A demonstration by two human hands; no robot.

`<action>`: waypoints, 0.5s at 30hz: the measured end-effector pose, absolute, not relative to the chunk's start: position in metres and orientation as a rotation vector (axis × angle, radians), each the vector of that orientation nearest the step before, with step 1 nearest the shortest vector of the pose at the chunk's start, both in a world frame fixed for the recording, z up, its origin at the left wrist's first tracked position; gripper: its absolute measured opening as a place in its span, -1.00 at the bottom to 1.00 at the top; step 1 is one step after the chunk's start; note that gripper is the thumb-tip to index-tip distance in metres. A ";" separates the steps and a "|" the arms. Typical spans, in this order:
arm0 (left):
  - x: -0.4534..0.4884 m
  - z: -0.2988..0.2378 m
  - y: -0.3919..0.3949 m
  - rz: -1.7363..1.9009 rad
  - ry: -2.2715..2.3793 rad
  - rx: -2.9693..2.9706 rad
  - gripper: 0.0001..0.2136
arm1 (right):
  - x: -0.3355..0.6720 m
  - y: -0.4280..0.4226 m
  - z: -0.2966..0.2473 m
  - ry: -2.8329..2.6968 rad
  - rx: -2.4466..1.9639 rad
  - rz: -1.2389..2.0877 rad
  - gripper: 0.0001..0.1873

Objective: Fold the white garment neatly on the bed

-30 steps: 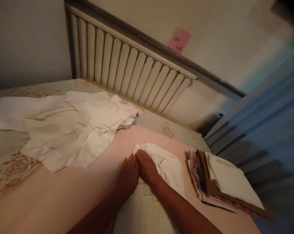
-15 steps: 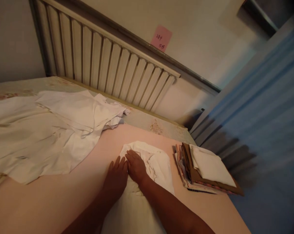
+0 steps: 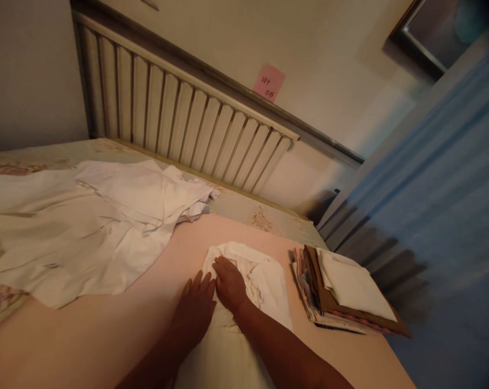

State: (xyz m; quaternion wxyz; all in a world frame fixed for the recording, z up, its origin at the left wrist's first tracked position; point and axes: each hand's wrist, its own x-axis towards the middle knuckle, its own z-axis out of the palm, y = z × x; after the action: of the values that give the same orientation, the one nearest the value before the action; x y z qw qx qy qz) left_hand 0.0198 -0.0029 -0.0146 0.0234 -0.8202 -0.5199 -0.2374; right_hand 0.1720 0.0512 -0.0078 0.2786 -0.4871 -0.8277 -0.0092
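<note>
A white cloth point(image 3: 274, 281) with wrinkled, gathered folds in its middle lies on the pink sheet in front of me. Its near part runs smooth toward the bottom of the view, between my forearms. My left hand point(image 3: 195, 308) rests along the cloth's left edge, palm down, with its fingers stretched out and slightly apart. Pressed on top of the cloth, just beside it, is my right hand point(image 3: 230, 283), its fingers extended toward the upper left. The undersides of both hands are hidden.
Loose white garments point(image 3: 118, 216) are heaped at the left on the pink sheet point(image 3: 106, 340). At the right stands a stack of folded cloths point(image 3: 349, 286). Behind the bed are a radiator point(image 3: 187, 113) and a pink note point(image 3: 269, 82); a blue curtain point(image 3: 439, 216) hangs at right.
The view has shifted a little, so the scene sits slightly lower. My hands stay on the white cloth, with a slightly wider gap between their fingers.
</note>
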 end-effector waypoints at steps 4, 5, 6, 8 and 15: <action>0.019 -0.021 -0.002 -0.792 -1.584 -2.518 -0.59 | 0.171 0.051 -0.007 -2.216 -1.312 -0.037 -0.56; 0.019 -0.022 -0.001 -0.803 -1.575 -2.513 -0.59 | 0.171 0.050 -0.006 -2.216 -1.315 -0.039 -0.56; 0.019 -0.023 -0.001 -0.812 -1.570 -2.508 -0.60 | 0.170 0.050 -0.005 -2.216 -1.318 -0.041 -0.56; 0.019 -0.024 0.000 -0.825 -1.563 -2.498 -0.60 | 0.170 0.049 -0.003 -2.213 -1.319 -0.039 -0.56; 0.019 -0.022 -0.001 -0.818 -1.580 -2.506 -0.60 | 0.168 0.048 -0.001 -2.198 -1.315 -0.041 -0.57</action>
State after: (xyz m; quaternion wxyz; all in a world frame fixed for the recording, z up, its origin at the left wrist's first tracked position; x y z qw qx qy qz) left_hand 0.0194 -0.0006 -0.0222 0.0342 -0.8148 -0.5139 -0.2662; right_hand 0.1681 0.0483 -0.0014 0.2859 -0.4919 -0.8222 -0.0152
